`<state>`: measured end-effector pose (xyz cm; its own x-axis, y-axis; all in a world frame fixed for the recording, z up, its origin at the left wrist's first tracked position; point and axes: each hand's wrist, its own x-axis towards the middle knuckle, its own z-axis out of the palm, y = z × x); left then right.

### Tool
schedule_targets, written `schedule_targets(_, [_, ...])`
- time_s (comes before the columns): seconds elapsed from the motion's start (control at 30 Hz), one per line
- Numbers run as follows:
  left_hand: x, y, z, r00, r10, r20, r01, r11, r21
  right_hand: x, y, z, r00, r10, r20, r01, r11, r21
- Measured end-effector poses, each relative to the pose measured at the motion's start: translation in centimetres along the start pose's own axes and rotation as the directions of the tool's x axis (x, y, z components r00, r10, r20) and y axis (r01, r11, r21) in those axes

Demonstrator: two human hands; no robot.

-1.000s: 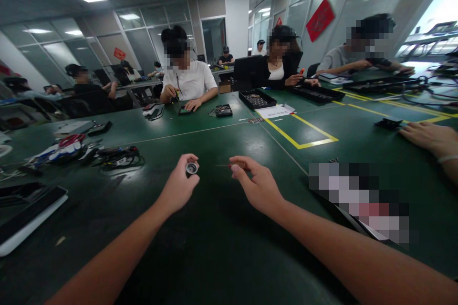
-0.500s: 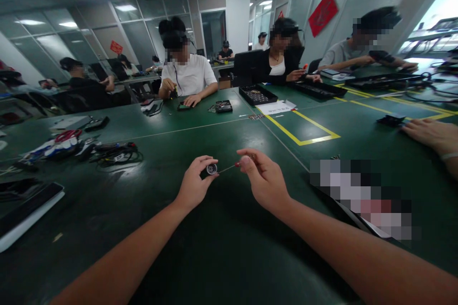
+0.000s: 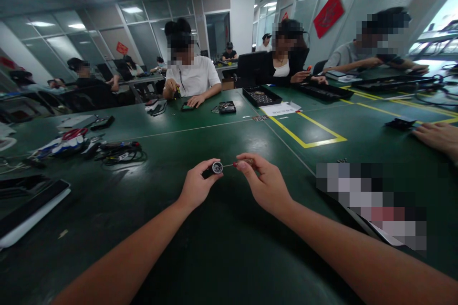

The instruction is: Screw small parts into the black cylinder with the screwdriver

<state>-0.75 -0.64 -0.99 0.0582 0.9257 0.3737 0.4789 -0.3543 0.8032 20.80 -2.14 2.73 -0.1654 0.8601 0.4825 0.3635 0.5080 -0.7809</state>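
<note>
Left hand: your left hand (image 3: 196, 184) pinches a small dark cylinder (image 3: 217, 167) between thumb and fingers, its pale-ringed open end turned toward you.
Right hand: your right hand (image 3: 267, 180) grips a screwdriver (image 3: 247, 162) by its brownish handle, thumb along the red collar, the thin shaft pointing left.
Shaft and cylinder: the shaft reaches the cylinder's right side; you can't tell here whether the tip touches it or goes in.
Where you hold them: both are in front of you, over the green desk (image 3: 222, 257), well short of its far edge.
Desk, left side: a black-and-white device (image 3: 39, 214) lies nearest you, with a cable bundle (image 3: 123, 153) beyond it, toward the far edge.
Desk, right side: a neighbour's hand (image 3: 438, 137) rests beside a small black part (image 3: 400, 124).
Far edge: a co-worker in a white shirt (image 3: 198, 76) sits there, left of a black tray (image 3: 262, 97).
</note>
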Motion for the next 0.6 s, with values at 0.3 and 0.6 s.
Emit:
schedule_targets(0.3, [0.01,-0.18,0.0,0.999,0.033,0.002,-0.033,0.999,0.033,-0.08,-0.7,-0.66,0.984,-0.087,0.155,0.077,0.995,0.069])
schedule_targets(0.6, [-0.08,-0.28,0.05,0.997,0.073,0.019,-0.074,0.997,0.027,-0.24,-0.37,0.08,1.0,0.013,0.027,-0.013,1.0,0.014])
